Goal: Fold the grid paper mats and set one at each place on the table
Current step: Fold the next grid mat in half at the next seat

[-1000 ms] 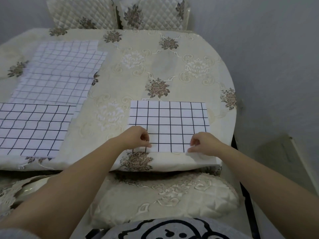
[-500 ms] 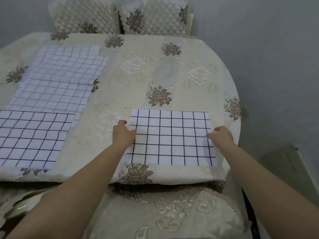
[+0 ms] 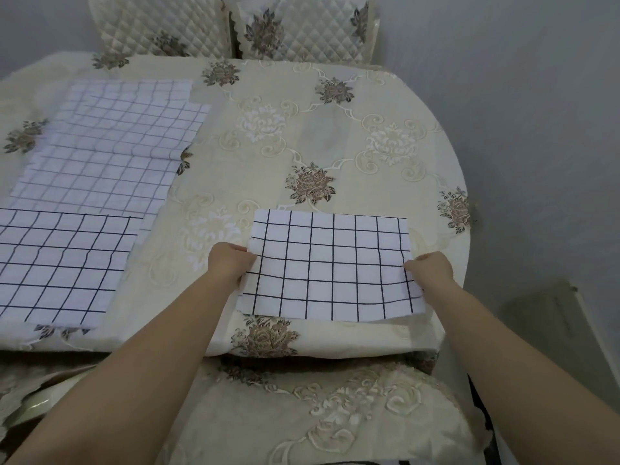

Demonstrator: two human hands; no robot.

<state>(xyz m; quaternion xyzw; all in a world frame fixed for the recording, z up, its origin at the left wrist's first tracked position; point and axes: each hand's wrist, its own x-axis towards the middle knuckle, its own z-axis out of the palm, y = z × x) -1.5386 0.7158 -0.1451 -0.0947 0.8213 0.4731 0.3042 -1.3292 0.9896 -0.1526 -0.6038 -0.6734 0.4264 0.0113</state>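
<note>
Both hands, left hand (image 3: 229, 263) and right hand (image 3: 429, 270), pinch folded mat (image 3: 330, 266) side edges between fingers; lower flat, square to table (image 3: 335, 146) edge.

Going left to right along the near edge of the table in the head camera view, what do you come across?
Folded grid mat at the left edge → left hand → folded grid mat being held → right hand → brown flower print at the table's right rim.
</note>
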